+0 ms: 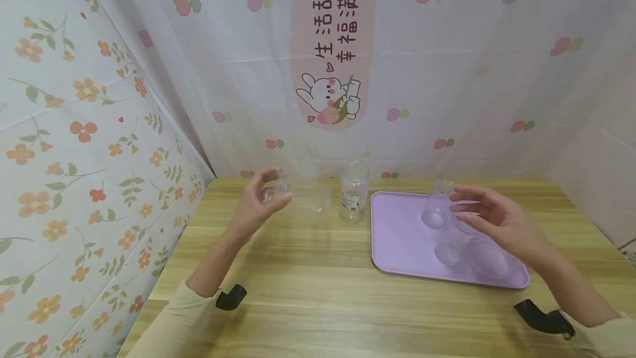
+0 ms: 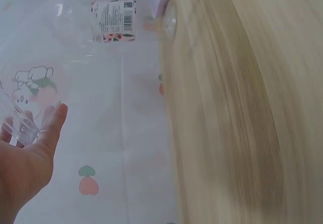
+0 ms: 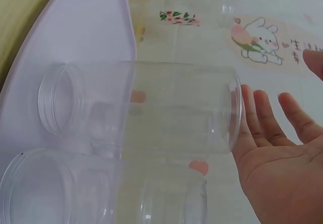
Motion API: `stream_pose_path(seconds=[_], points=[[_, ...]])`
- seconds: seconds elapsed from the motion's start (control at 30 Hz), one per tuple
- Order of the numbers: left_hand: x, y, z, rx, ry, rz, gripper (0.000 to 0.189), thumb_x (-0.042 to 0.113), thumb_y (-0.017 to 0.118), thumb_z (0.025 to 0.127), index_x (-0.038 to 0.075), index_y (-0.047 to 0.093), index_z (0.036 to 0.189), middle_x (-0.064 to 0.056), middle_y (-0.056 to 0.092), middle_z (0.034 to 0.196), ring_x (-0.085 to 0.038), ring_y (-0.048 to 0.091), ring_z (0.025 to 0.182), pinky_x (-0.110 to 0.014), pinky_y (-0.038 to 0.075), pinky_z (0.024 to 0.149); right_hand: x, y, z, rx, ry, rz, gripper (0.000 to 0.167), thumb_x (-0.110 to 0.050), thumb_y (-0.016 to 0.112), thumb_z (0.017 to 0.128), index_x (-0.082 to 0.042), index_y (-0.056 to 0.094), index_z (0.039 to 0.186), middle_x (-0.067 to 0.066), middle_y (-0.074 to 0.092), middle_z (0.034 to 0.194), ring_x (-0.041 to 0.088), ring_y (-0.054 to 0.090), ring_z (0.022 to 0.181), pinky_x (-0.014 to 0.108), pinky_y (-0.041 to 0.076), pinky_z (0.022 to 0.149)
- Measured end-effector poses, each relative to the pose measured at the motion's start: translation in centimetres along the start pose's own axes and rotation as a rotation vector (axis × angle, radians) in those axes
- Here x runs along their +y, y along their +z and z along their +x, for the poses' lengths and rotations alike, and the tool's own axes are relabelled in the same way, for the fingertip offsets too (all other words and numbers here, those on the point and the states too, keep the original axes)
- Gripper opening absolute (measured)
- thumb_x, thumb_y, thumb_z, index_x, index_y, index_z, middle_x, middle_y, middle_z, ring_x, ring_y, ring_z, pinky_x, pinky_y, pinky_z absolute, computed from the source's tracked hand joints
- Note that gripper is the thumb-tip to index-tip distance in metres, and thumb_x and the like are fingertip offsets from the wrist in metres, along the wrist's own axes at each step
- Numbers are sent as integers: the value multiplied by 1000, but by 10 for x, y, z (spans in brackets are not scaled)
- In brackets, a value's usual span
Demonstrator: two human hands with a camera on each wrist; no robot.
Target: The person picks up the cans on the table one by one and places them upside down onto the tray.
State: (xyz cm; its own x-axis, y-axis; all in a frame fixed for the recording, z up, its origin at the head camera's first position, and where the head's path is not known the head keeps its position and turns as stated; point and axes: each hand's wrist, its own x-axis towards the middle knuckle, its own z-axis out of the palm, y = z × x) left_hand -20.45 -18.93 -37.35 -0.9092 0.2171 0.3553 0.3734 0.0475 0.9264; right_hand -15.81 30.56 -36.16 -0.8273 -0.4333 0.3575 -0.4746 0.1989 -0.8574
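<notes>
In the head view, my left hand (image 1: 252, 203) grips one end of a clear plastic jar (image 1: 310, 199), held lying sideways above the table. The left wrist view shows this jar (image 2: 65, 24) reaching away from the fingers of my left hand (image 2: 28, 163). Another clear jar (image 1: 354, 195), bearing a printed label, stands upright between the hands. Over the lilac tray (image 1: 397, 242), my right hand (image 1: 502, 222) hovers with its fingers loosely bent and thumb apart. The right wrist view has its fingers beside the upper end of a clear jar (image 3: 171, 108) standing on the tray; the palm is bare.
Several clear jars stand on the tray, including one (image 3: 101, 193) near the camera in the right wrist view. A printed curtain (image 1: 397, 82) hangs along the table's back edge, and a floral cloth (image 1: 99, 153) hangs at the left. Wooden tabletop (image 1: 308, 291) lies in front.
</notes>
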Motion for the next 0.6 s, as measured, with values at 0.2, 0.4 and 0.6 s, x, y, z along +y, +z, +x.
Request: stream_pose_path(seconds=[0.2, 0.4, 0.6], points=[[-3, 6, 1, 8, 8, -7, 61, 6, 73, 90, 1, 45, 143, -16, 50, 137, -35, 58, 116, -36, 59, 85, 3, 2, 3, -18, -22, 39, 52, 21, 51, 95, 11, 40, 145, 14, 55, 136, 19, 62, 120, 28, 54, 91], [-3, 11, 1, 22, 1, -17, 61, 6, 73, 90, 3, 45, 144, -15, 49, 137, -35, 57, 118, -36, 58, 87, 4, 5, 5, -11, -21, 31, 54, 24, 51, 94, 8, 42, 146, 14, 55, 136, 17, 62, 120, 23, 53, 91], [-3, 15, 1, 31, -18, -30, 60, 6, 72, 91, 2, 44, 144, -17, 48, 139, -37, 56, 120, -34, 57, 89, 6, 7, 9, -23, -25, 63, 56, 24, 50, 94, 5, 43, 147, 15, 54, 137, 17, 61, 120, 27, 54, 92]])
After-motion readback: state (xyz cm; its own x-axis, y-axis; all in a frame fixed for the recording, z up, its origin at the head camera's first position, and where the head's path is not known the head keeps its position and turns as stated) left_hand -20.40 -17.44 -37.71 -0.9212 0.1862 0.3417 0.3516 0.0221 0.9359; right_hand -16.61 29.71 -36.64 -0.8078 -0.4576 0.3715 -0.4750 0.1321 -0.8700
